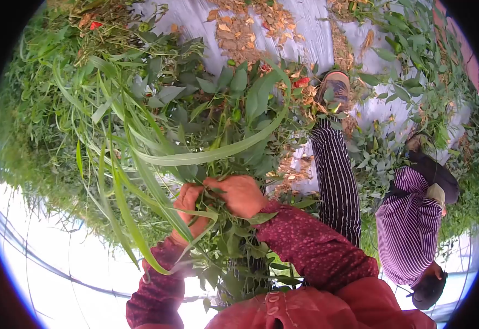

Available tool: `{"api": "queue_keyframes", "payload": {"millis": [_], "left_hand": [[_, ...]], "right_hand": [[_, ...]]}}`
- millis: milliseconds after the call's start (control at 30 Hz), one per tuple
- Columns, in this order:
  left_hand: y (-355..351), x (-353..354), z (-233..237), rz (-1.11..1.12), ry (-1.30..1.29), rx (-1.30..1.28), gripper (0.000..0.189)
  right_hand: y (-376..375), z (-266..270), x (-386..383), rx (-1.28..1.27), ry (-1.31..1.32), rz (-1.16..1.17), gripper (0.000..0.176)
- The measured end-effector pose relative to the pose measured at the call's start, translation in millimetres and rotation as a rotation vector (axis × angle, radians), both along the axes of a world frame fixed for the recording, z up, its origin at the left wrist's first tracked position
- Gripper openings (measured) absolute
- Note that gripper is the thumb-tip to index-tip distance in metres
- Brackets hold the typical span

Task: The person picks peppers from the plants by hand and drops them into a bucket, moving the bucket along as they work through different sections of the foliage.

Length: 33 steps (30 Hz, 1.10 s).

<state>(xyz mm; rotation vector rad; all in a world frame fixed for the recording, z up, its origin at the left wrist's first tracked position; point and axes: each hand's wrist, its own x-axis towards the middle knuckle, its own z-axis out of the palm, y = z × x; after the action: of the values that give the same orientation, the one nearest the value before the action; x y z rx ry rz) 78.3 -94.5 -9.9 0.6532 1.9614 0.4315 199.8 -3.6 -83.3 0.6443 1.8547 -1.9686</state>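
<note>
My left hand (191, 208) is closed among green foliage, its fingers curled around a leafy stem (210, 200). Right beside it my right hand (240, 196) pinches the same greenery, and the two hands nearly touch. Leaves partly cover the fingertips, so the exact grip is hard to see. Long grass blades (195, 158) arch over and past both hands. Around them stands a bushy plant (237, 104) with broad dark leaves, which looks like a pepper plant. A red fruit (301, 82) shows near my shoe.
My striped trouser leg (335, 181) and shoe (336, 90) stand among the plants. Pale plastic sheeting (305, 30) with dry leaves covers the ground. At the right another person (409, 225) in a striped top bends over the plants. Dense weeds (36, 115) fill the left.
</note>
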Motion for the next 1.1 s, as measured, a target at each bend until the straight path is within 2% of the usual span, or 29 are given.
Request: {"api": "queue_keyframes", "payload": {"millis": [67,133,200,233,267,333,367,400,467,567,600,667,733,800,833,900,933,1000,1033,1067,1100], "left_hand": [[-1.0,-2.8,-0.2,-0.036,-0.041,0.015,0.041],[10.3,-1.0,5.0,-0.043,0.01,-0.021,0.038],[17.0,0.9,8.5,-0.022,0.056,-0.074,0.02],[18.9,7.2,13.4,0.075,0.033,-0.159,0.024],[21.3,7.3,15.8,0.072,0.027,-0.16,0.024],[27.1,4.9,25.6,-0.15,0.094,-0.083,0.016],[11.7,-2.8,23.2,0.209,-0.038,-0.248,0.015],[14.9,-15.5,21.2,0.206,-0.037,-0.246,0.015],[35.3,-44.6,8.9,0.398,-0.052,-0.339,0.018],[40.4,-56.6,-0.7,0.516,-0.111,-0.323,0.018],[35.7,-57.8,-6.3,0.517,-0.111,-0.33,0.018],[23.9,-59.9,-21.4,0.088,-0.031,-0.208,0.017],[21.4,-62.7,-27.6,0.081,-0.095,-0.29,0.019],[16.6,-62.0,-43.3,0.026,-0.065,-0.067,0.021],[19.5,-63.0,-46.3,0.025,-0.068,-0.07,0.021],[29.0,-62.7,-50.8,0.082,-0.204,-0.355,0.021],[26.5,-58.0,-55.9,0.08,-0.206,-0.356,0.021],[17.8,-47.5,-68.2,-0.224,-0.163,-0.67,0.025],[20.8,-46.0,-70.0,0.031,-0.351,-0.763,0.03],[15.8,-46.6,-75.6,0.028,-0.353,-0.762,0.03],[10.4,-47.2,-82.4,0.102,-0.484,-0.659,0.031]], "right_hand": [[1.0,-0.8,-2.8,0.007,-0.011,0.082,0.035],[-2.7,-4.3,-1.2,-0.003,-0.004,0.073,0.033],[-3.5,-5.3,-0.9,-0.012,0.004,0.065,0.031],[-1.8,-4.5,-2.2,0.062,-0.043,0.148,0.029],[-0.4,-2.8,-2.8,0.133,-0.091,0.228,0.027],[3.1,2.4,-5.4,0.121,-0.041,0.152,0.025],[5.1,6.0,-6.4,0.11,0.008,0.077,0.023],[5.6,6.3,-5.4,0.112,0.008,0.074,0.023],[8.3,4.5,-4.2,0.158,0.003,0.2,0.023],[13.4,7.2,-1.3,0.164,-0.026,0.282,0.023],[14.2,8.8,1.2,0.157,-0.025,0.283,0.023],[16.9,9.2,4.1,0.178,-0.021,0.211,0.031],[17.4,8.0,7.4,0.185,-0.01,0.199,0.031],[14.5,8.1,11.2,0.186,-0.004,0.192,0.03],[12.3,6.5,12.5,0.179,-0.003,0.149,0.029],[9.1,4.5,14.0,0.174,-0.009,0.104,0.028],[7.7,4.5,12.7,0.176,-0.03,0.122,0.025],[3.5,3.7,10.5,0.177,-0.053,0.135,0.022],[0.7,2.6,10.7,0.158,-0.063,0.13,0.021],[0.0,1.6,11.3,0.14,-0.073,0.125,0.019],[2.2,2.2,11.0,0.142,-0.078,0.124,0.019]]}}
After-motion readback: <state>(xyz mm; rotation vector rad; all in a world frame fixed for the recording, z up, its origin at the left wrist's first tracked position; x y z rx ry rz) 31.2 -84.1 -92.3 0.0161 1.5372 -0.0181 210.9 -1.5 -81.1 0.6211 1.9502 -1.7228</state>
